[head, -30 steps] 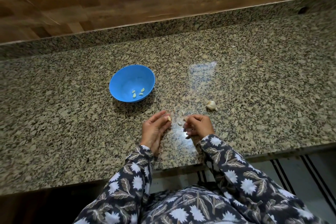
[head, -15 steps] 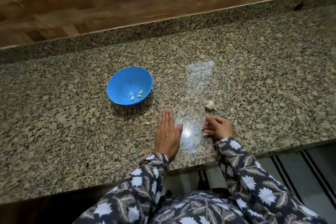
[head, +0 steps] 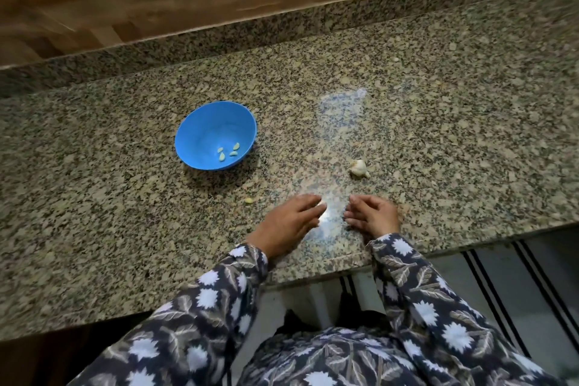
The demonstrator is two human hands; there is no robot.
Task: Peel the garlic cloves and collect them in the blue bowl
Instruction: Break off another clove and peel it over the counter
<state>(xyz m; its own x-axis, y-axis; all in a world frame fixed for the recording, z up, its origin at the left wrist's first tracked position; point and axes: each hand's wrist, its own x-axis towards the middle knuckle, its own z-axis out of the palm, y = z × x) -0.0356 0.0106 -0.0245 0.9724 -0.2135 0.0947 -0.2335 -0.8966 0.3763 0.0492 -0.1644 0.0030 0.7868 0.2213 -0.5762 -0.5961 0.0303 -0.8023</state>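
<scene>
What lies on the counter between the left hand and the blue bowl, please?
One small loose garlic clove lies on the granite counter between the left hand and the blue bowl, seen in the head view.

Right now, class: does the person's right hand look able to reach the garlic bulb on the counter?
Probably yes. The garlic bulb lies just beyond the right hand, with only bare counter between them; the bowl sits well off to the left.
</scene>
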